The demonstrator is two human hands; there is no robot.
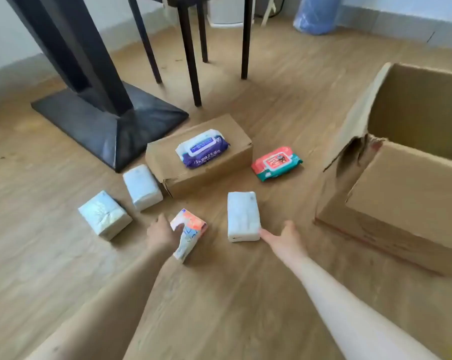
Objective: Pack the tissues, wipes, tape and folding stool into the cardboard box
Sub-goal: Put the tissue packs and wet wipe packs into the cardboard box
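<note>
We see the left hand (162, 233) gripping the patterned tissue pack (189, 233); the right hand (284, 239), fingers spread, touches a white pack (243, 216). The open box (407, 178) stands right, table base (110, 120) behind.

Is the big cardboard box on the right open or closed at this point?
Open. The big cardboard box has its flaps up and its inner walls show; its floor is out of view, so contents cannot be told.
</note>
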